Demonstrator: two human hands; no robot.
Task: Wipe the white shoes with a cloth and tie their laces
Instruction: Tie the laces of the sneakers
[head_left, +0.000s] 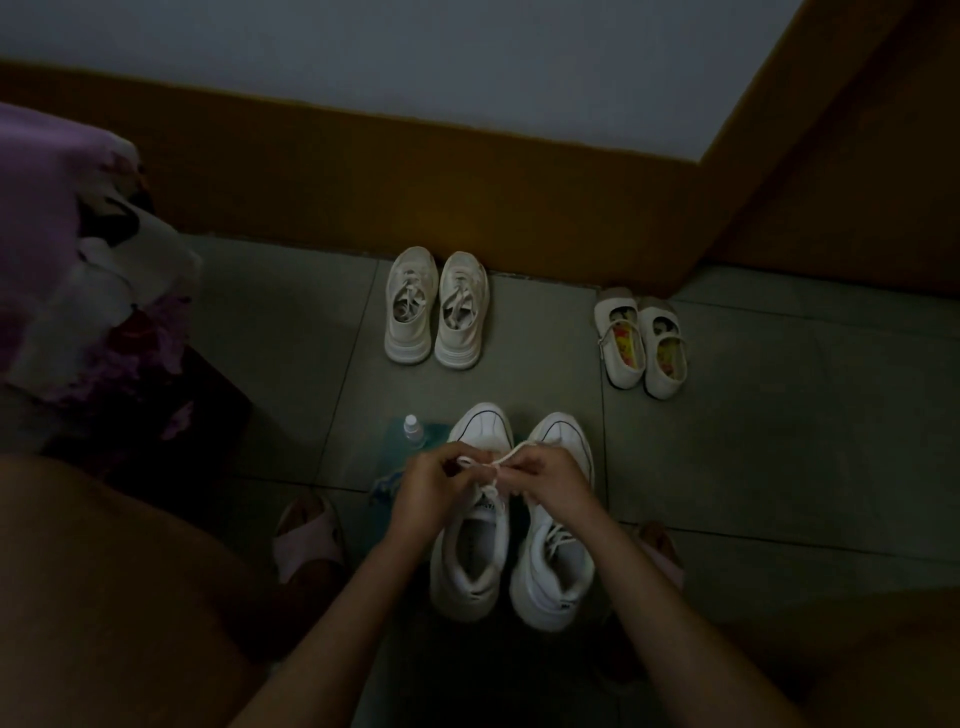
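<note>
Head cam: L hand (423, 483), R hand (555, 480) pinch lace (514, 456); cloth (394, 449) partly hidden.

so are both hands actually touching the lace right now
Touching. The head view shows the left hand and the right hand each pinching the white lace over the shoe.

Setting: a dimly lit room in a home, seen from above.
Floor: grey tiled floor (753, 467) with dark joints.
Wall: pale upper wall (415, 52) over an ochre lower band (363, 182), turning a corner at the floor's far right.
Footwear: pair of white sneakers (436, 312) at the floor's far edge, toes to the band; pair of strap shoes (641, 343) near the corner.
Furnishing: purple floral fabric (78, 260) draped at the floor's left edge.
Dress: pink slipper (309, 545) on a foot.
</note>
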